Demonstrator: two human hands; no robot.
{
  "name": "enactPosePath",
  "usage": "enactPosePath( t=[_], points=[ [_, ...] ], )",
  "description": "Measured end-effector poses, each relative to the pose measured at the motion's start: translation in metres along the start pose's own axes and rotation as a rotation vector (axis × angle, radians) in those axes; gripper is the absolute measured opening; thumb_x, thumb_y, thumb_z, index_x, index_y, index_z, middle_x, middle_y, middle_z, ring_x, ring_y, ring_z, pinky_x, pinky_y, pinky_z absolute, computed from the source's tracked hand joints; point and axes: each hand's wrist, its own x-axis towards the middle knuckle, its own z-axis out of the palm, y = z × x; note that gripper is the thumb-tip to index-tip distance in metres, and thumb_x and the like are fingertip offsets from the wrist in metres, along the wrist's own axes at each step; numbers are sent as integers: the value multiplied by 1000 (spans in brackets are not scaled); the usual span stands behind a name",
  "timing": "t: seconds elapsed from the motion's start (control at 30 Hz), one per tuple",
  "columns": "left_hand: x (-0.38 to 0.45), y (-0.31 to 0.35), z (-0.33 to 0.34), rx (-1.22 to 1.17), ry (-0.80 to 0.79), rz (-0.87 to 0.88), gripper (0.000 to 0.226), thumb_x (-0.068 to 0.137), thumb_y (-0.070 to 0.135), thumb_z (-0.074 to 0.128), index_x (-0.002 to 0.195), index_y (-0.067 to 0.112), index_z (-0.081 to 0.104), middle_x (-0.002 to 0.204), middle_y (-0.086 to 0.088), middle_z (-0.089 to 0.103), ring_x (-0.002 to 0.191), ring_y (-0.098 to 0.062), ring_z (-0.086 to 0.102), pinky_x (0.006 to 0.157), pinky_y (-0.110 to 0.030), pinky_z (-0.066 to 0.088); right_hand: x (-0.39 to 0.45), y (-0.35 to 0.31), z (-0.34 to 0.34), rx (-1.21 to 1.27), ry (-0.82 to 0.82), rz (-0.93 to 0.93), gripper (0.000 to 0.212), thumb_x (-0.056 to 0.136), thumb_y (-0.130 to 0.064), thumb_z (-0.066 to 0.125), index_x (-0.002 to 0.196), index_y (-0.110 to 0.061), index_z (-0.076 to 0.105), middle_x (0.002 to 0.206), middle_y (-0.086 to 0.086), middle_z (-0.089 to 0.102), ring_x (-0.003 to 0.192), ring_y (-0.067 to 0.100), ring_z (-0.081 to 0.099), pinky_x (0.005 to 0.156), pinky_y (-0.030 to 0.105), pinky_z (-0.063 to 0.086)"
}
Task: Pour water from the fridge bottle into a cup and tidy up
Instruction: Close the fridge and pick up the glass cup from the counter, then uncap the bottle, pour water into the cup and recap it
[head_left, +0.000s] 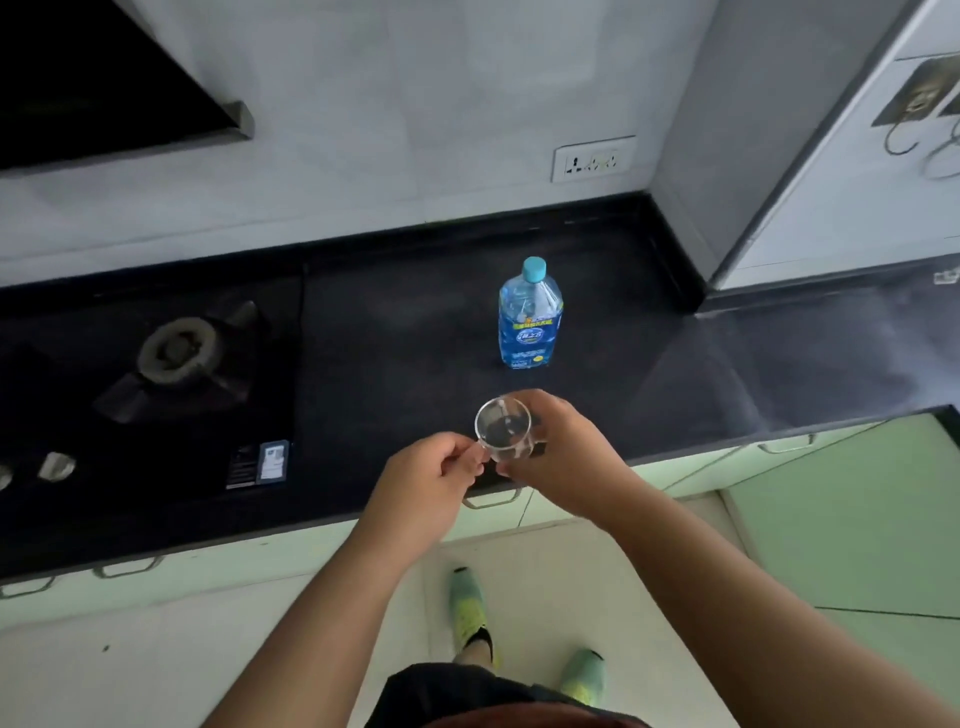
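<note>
So far, the glass cup (504, 428) is in both my hands, held just above the front edge of the dark surface (405, 332). My right hand (558, 457) wraps round its far side with curled fingers, and my left hand (431, 475) pinches what looks like its handle or rim on the near left; I cannot tell which part exactly. The cup is upright, mouth facing up at me. It looks empty or nearly so, though the clear glass against the dark surface makes that hard to judge.

Behind the cup, well apart from it, the water bottle (530, 317) stands upright on the surface. Its turquoise cap (535, 269) is on, and it looks mostly full. So I judge the bottle is out of the fridge and the cup is fetched, but no pouring has started.

Left to do, as I read it: set the cup down, uncap the bottle, pour, recap, and return the bottle to the fridge.

Further out, the gas hob (176, 353) lies to the left with its burner unlit, a wall socket (594, 158) sits above the bottle, and pale green cabinet doors (779, 457) run below the surface edge.
</note>
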Motion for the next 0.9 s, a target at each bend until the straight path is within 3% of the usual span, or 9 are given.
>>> enactPosePath(
  t=[0.23,0.4,0.53,0.67,0.8,0.9],
  points=[
    [73,-23,-7,56,-71,-7,20,103,38,65,106,27,81,99,13,79,96,-2,72,94,-36,58,60,18,21,-9,-18,119,79,80,-19,86,148,-32,46,128,-9,68,111,15,69,99,41,58],
    [113,-29,1,86,-127,-29,23,102,39,66,111,24,82,104,10,80,101,-7,72,97,-38,58,94,31,27,-87,21,185,56,80,-20,84,123,-26,49,115,-6,68,104,17,67,87,34,54],
    [147,-34,18,97,-140,-80,26,102,40,66,112,21,81,108,6,80,105,-14,73,99,-42,58,122,46,25,-83,1,213,57,77,-24,85,127,-25,58,123,-3,60,107,17,66,93,35,54],
    [166,-47,39,82,-141,-169,25,101,38,66,105,19,83,102,2,81,102,-18,74,98,-46,58,142,63,19,-31,-31,257,57,82,-17,79,134,-21,59,124,-2,69,109,20,69,96,40,57],
    [173,-60,50,43,-142,-246,21,103,34,65,104,23,83,100,5,80,100,-14,73,98,-44,59,151,73,-2,117,182,364,79,78,-20,81,146,-22,43,140,1,54,111,20,63,94,47,59],
    [176,-63,56,30,-124,-278,22,103,34,63,106,23,82,102,4,80,100,-15,73,98,-43,58,160,74,-21,129,263,263,113,73,-30,92,161,-30,21,163,0,31,142,21,46,114,47,46]
  ],
)
